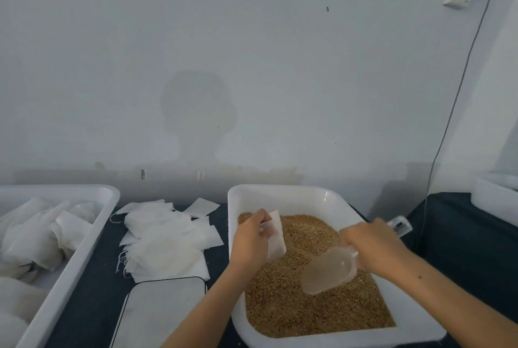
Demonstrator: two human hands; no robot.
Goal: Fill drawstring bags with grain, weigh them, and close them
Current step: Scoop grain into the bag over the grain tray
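Empty drawstring bag (276,237) pinched by left hand (252,238) fingers over the grain (294,305); clear scoop (329,270) gripped in right hand (370,246), bowl aimed down-left, just right of and below the bag; bag mouth not discernible.

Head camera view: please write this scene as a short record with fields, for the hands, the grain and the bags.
left hand: the left hand holds an empty white bag above the grain
right hand: the right hand grips a clear scoop, low over the grain
grain: brown grain fills the white tub
spare bags: a pile of flat bags lies left of the tub
left tray: a white tray holds white bags, contents unclear
scale: a flat white scale near the front
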